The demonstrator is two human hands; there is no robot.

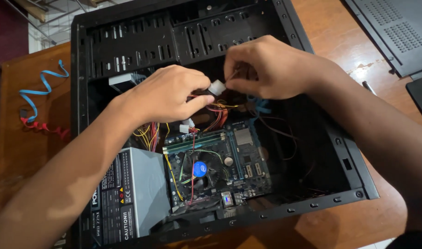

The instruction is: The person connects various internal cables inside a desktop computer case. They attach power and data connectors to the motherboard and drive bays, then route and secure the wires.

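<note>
Both hands — left hand (167, 94), right hand (266, 69) — pinch 1 white connector (217, 87) inside the open computer case (312, 203).

Wooden counter (26, 147), brown, glossy in places. Directly on it: open black computer case (307, 207) at centre; blue flat cable (38, 90) and red cable (47, 128) at left; perforated black side panel (395, 32) at upper right.

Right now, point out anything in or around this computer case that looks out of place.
A blue flat cable and a red cable lie loose on the wooden table, left of the open case. Inside, coloured wires sprawl untied beside the power supply.
</note>
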